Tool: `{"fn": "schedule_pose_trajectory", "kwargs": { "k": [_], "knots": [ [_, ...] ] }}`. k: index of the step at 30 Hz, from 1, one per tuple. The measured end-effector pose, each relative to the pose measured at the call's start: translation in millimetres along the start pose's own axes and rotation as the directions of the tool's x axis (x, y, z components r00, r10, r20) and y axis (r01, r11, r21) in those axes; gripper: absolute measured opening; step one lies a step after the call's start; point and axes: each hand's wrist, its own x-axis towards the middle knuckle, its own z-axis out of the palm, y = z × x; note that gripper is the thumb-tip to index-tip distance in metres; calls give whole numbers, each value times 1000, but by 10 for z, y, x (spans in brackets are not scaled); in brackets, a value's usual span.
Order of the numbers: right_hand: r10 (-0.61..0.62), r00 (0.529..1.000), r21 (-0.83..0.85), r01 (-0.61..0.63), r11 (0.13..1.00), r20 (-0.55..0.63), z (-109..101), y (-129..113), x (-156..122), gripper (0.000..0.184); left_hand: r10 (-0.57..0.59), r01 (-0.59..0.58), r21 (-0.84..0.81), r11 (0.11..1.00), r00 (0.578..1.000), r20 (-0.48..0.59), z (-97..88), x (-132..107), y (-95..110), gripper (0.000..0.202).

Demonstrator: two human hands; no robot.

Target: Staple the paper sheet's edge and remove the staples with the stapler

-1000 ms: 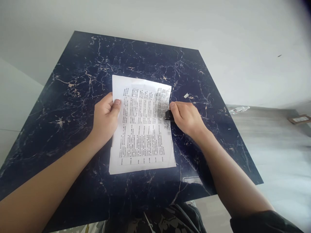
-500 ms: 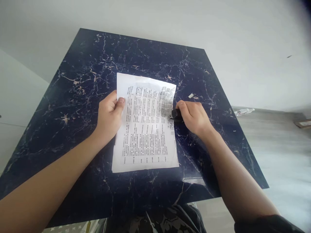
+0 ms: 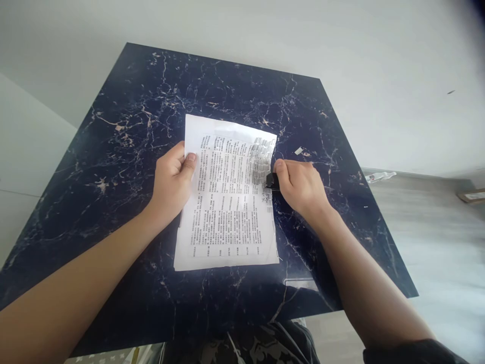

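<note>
A sheaf of printed paper (image 3: 227, 202) is held above the dark table, its lines of text running sideways. My left hand (image 3: 174, 174) pinches its left edge, thumb on top and fingers hidden underneath. At the right edge, my right hand (image 3: 301, 184) is wrapped round a black stapler (image 3: 272, 181). The stapler's front end overlaps the paper's margin, and most of its body is hidden in my fist. The paper's upper right part curves slightly.
The dark blue marbled table (image 3: 227, 86) stands against a pale wall (image 3: 242, 30). A small light scrap (image 3: 298, 150) lies beyond my right hand. On the floor to the right are a white plastic wrapper (image 3: 381, 176) and a brown box-like thing (image 3: 472, 195).
The stapler's jaws look closer together on the paper's edge, and my right fist seems tighter. Paper and left hand have shifted very slightly right in the view.
</note>
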Motion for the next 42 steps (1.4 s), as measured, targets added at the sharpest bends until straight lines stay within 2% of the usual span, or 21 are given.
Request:
{"fn": "schedule_pose_trajectory", "kwargs": {
  "k": [23,42],
  "knots": [
    [9,1000,-131,-8,991,7,19,-66,-3,49,1,-1,49,999,1000,3,24,-3,9,22],
    [22,999,-142,-17,990,30,-5,-72,-6,51,-14,14,-2,1000,1000,-3,32,-8,15,19]
  ]
}}
